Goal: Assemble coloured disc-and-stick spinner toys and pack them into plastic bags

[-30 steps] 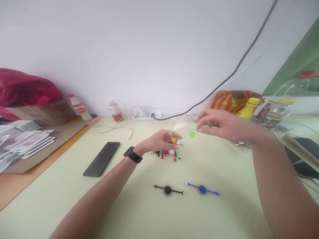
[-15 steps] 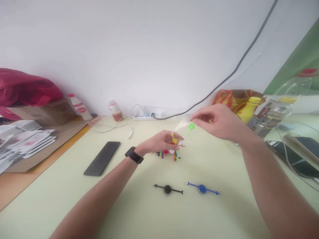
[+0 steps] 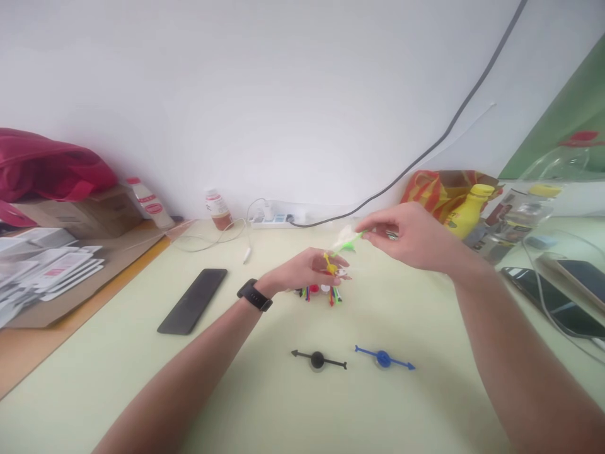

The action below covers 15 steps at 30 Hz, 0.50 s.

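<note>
My right hand [image 3: 406,236] pinches a bright green arrow spinner [image 3: 350,244] by one end, its fingers closed. A pale, blurred piece [image 3: 344,236] shows just behind the green one; what it is I cannot make out. Lower and to the left, my left hand [image 3: 314,268] curls around a yellow arrow spinner [image 3: 331,265] with something whitish beside it. Under that hand a cluster of several coloured arrow spinners [image 3: 332,296] lies on the table, partly hidden. Closer to me, a black arrow spinner [image 3: 317,360] and a blue arrow spinner [image 3: 383,359] lie side by side, apart.
A black phone-like slab [image 3: 193,301] lies left of my forearm. At the back stand a power strip [image 3: 271,221], a small bottle [image 3: 218,209] and a white bottle [image 3: 151,203]. A yellow bottle [image 3: 467,213], a clear bottle [image 3: 529,208] and phones [image 3: 548,296] occupy the right side.
My right hand has shifted slightly left and down, and the green arrow spinner has swung from hanging to pointing leftward, nearer my left hand. The left hand stays in place.
</note>
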Motion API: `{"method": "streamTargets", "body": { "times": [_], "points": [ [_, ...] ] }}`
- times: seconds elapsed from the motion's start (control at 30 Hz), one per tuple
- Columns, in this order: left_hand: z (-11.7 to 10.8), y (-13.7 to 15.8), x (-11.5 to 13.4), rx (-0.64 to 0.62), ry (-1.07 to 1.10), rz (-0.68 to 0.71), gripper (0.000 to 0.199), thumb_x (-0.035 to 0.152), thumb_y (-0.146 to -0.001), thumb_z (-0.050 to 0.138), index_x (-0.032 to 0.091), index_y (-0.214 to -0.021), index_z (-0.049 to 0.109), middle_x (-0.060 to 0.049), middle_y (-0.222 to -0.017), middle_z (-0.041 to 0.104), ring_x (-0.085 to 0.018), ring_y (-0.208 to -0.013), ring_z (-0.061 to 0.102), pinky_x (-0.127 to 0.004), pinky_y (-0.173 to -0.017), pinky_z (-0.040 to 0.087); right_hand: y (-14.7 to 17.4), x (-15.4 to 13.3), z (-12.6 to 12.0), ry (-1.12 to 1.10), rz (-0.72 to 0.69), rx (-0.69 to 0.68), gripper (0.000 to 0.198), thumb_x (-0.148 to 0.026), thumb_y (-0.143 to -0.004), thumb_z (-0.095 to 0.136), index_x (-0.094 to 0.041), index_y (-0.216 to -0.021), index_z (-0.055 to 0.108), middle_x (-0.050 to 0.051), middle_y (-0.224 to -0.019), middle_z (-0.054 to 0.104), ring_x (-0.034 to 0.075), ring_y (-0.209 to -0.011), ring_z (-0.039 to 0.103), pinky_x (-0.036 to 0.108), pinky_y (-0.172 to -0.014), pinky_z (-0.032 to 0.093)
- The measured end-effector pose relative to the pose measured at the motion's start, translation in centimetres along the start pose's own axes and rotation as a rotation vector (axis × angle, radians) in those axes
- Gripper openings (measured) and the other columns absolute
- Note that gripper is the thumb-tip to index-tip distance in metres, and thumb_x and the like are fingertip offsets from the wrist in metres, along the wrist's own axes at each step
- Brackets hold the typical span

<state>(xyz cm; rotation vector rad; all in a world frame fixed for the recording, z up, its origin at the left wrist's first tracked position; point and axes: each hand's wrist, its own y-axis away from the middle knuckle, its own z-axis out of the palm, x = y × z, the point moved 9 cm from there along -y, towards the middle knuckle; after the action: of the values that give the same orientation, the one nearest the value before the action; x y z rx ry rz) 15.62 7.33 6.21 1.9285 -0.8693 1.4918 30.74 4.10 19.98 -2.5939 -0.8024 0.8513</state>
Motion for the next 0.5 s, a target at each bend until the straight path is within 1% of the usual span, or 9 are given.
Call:
{"method": "streamTargets", "body": {
  "times": [0.13,0.27,0.33,0.4,0.5],
  "points": [
    [0.3,0.0,0.3,-0.006,0.066,-0.002,0.057,0.035,-0.084,0.085,0.015,-0.134,0.066,-0.018,-0.125,0.074,-0.032,-0.118,0.071,-0.041,-0.097,0.058,-0.3,0.0,0.5,0.037,-0.017,0.011,0.013,-0.027,-0.087,0.065,-0.027,-0.088,0.078,0.000,-0.084,0.076,0.021,-0.070,0.065,0.034,-0.063,0.049],
    [0.3,-0.1,0.8,0.007,0.109,0.021,0.054,0.033,-0.084,0.086,0.015,-0.131,0.067,-0.017,-0.123,0.074,-0.032,-0.123,0.068,-0.040,-0.098,0.057,-0.6,-0.6,1.4,0.020,-0.029,0.011,0.014,-0.024,-0.088,0.063,-0.025,-0.084,0.077,0.000,-0.087,0.078,0.021,-0.074,0.066,0.035,-0.068,0.049],
    [0.2,-0.1,1.2,0.017,0.098,0.038,0.049,0.034,-0.084,0.086,0.015,-0.126,0.069,-0.017,-0.121,0.075,-0.032,-0.120,0.070,-0.038,-0.094,0.058,-0.7,-0.8,2.0,0.027,-0.034,0.010,0.015,-0.024,-0.089,0.063,-0.025,-0.084,0.077,0.001,-0.088,0.078,0.022,-0.078,0.067,0.036,-0.074,0.049],
    [0.2,0.0,1.5,0.019,0.074,0.057,0.045,0.034,-0.085,0.085,0.014,-0.124,0.071,-0.016,-0.116,0.076,-0.029,-0.111,0.073,-0.034,-0.088,0.058,-0.8,-0.9,2.8,0.060,-0.056,0.002,0.016,-0.024,-0.090,0.062,-0.025,-0.085,0.077,0.002,-0.091,0.079,0.024,-0.086,0.068,0.040,-0.083,0.048],
    [0.1,0.1,2.0,0.025,0.061,0.079,0.046,0.033,-0.086,0.083,0.015,-0.126,0.071,-0.013,-0.109,0.077,-0.024,-0.098,0.075,-0.031,-0.084,0.058,-0.8,-1.3,3.6,0.099,-0.126,-0.041,0.018,-0.026,-0.094,0.060,-0.025,-0.087,0.077,0.004,-0.099,0.078,0.027,-0.100,0.065,0.047,-0.096,0.044]
  ]
}}
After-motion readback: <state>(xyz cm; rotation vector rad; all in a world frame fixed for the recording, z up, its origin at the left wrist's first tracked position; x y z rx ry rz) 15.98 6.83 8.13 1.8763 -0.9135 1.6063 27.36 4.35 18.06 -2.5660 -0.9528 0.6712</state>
